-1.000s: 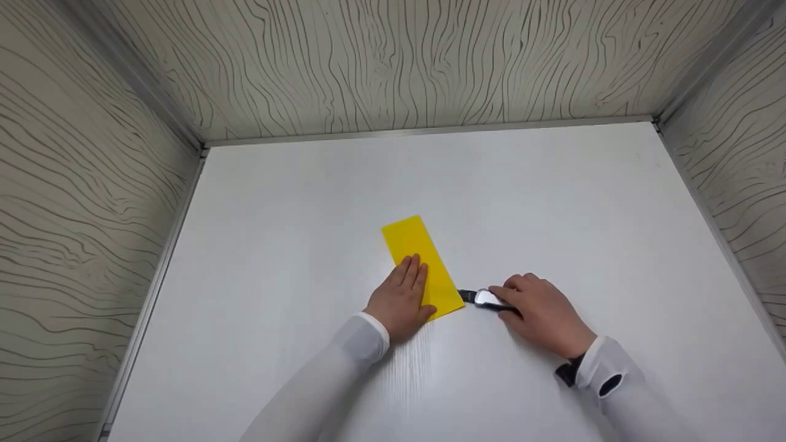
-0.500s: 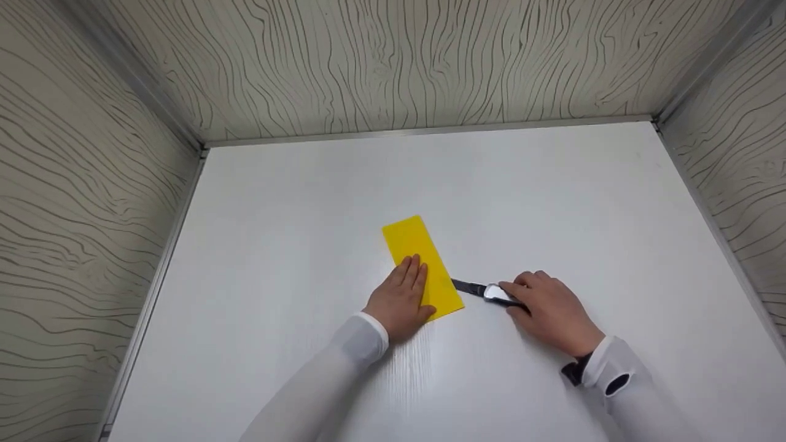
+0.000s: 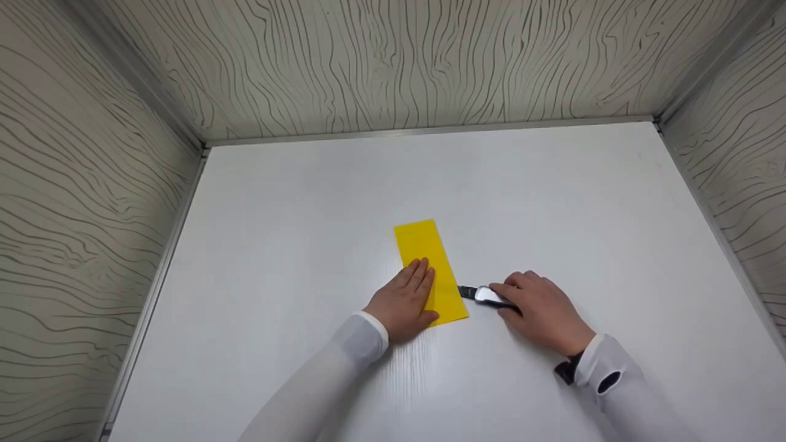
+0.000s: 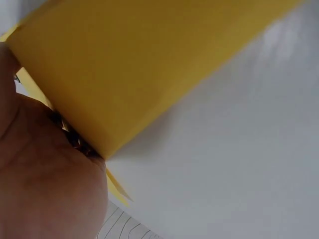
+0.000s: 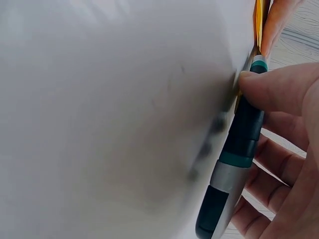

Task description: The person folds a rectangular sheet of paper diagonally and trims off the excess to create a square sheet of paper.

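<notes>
A yellow paper (image 3: pixel 424 238), folded into a long strip, lies aslant on the white table. My left hand (image 3: pixel 400 301) rests flat on its left side, fingers straight and thumb near the lower edge. Layers of the paper show beside the palm in the left wrist view. To the right, my right hand (image 3: pixel 545 313) grips a knife (image 5: pixel 239 134) with a dark and silver handle, thumb and fingers round it. The knife's front end meets the paper's right edge, and the rest of the blade is hidden beneath or between the layers.
The white table (image 3: pixel 295 196) spreads out around the hands. Wood-grain panels (image 3: pixel 381 67) wall it in at the back and both sides, with metal strips along the edges. A black strap (image 3: pixel 566 371) is on the right wrist.
The knife was drawn out rightward, showing its dark blade, then slid back left into the paper's edge. The paper has turned slightly and shifted right and nearer, under the left hand.
</notes>
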The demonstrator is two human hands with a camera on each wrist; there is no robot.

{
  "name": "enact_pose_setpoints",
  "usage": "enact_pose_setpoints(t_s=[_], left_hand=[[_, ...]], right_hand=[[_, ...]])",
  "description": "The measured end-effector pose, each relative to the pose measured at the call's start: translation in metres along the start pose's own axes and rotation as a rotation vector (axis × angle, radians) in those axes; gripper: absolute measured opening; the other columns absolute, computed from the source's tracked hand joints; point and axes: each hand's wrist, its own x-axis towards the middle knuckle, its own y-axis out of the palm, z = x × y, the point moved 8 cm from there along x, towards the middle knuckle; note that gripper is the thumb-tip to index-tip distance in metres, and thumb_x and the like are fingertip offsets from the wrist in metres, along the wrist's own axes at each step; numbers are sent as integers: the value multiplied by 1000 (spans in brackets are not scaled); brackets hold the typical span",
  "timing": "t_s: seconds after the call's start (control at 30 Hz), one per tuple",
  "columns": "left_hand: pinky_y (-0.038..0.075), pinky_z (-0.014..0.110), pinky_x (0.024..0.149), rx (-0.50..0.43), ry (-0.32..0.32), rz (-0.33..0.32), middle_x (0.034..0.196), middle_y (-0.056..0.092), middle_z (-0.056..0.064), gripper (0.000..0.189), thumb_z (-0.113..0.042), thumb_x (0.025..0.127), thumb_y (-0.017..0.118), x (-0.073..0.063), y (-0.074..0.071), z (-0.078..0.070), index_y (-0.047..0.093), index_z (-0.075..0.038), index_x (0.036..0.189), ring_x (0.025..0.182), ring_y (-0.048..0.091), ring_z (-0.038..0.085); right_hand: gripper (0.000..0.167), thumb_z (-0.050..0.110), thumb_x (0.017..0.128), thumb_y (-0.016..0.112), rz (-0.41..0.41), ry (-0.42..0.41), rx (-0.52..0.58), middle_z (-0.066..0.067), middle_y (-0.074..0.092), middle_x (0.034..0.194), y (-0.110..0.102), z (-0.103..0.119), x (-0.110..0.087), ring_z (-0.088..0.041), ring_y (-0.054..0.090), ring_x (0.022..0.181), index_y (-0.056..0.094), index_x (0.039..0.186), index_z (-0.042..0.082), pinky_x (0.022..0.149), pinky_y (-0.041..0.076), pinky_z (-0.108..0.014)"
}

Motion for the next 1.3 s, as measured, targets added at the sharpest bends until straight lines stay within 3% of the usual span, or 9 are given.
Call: enact_pose_setpoints(t_s=[0.33,0.77,1.3], left_hand=[[6,34,125,-9,1,-2,172,4,9,81,-60,106,33,1,2,0,10,-9,165,157,1,24],[5,34,124,-3,3,10,172,2,8,82,-61,106,31,0,2,0,8,-9,165,157,-1,24],[3,33,124,-9,-4,16,172,1,8,83,-61,106,32,1,3,0,6,-9,165,157,-2,23]], right_hand=[[39,15,86,80,-4,-7,-2,1,64,100,-1,-1,1,-17,52,84,74,125,13,73,47,-35],[44,16,85,82,-20,48,-9,-4,65,104,-6,-18,-3,-22,54,88,72,127,9,73,47,-39],[45,19,87,81,13,52,-5,-5,66,105,-3,-7,4,-22,55,88,71,129,7,75,49,-39]])
